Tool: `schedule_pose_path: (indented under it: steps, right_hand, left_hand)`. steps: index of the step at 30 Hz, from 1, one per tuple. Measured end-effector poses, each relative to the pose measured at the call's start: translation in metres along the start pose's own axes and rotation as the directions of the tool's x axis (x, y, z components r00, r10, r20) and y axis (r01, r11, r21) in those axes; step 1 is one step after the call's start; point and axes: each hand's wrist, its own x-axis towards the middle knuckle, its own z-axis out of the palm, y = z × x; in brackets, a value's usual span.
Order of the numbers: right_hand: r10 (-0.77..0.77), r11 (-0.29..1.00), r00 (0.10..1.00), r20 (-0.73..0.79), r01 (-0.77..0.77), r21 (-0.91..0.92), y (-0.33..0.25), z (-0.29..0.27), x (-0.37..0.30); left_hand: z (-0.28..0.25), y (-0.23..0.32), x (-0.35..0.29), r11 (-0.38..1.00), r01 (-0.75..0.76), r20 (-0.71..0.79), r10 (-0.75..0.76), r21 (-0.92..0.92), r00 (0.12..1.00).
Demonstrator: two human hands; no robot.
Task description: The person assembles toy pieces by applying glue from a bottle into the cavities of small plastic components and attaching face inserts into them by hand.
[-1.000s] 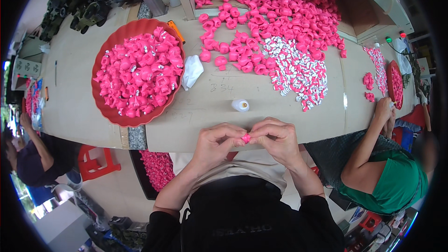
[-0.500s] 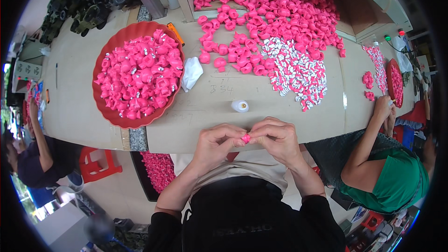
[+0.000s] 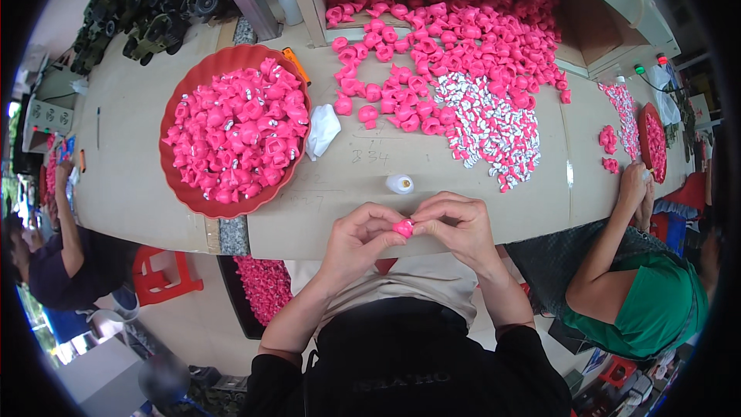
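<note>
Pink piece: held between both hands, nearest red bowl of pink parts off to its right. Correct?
No: in the head view, the nearest red bowl of pink parts is to the left of the pink piece. The left hand and right hand do hold it between them.

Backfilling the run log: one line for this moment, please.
left hand: pinching pink piece | right hand: pinching at same piece | white bottle: on table, beyond hands | red bowl: heaped with pink parts

Toy trucks point(image 3: 154, 25), dark green: 10 o'clock. Tool point(image 3: 296, 67), orange: 11 o'clock. Stool point(image 3: 171, 293), red: 8 o'clock. Bag point(image 3: 665, 96), white: 2 o'clock.
</note>
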Motion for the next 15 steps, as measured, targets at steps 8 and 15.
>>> schedule_pose_path:
  steps: [8,15]
  right_hand:
    - [0.075,0.991,0.997,-0.015,-0.073,0.110,0.0050,0.0024,0.0007]
    - [0.149,0.966,0.989,-0.013,-0.143,0.214,0.0071,0.0022,0.0016]
  left_hand:
    - [0.0033,0.0054,0.0033,0.994,-0.056,0.044,0.052,0.097,0.998]
    - [-0.0036,0.0028,0.0022,0.999,-0.008,0.086,0.004,0.044,0.996]
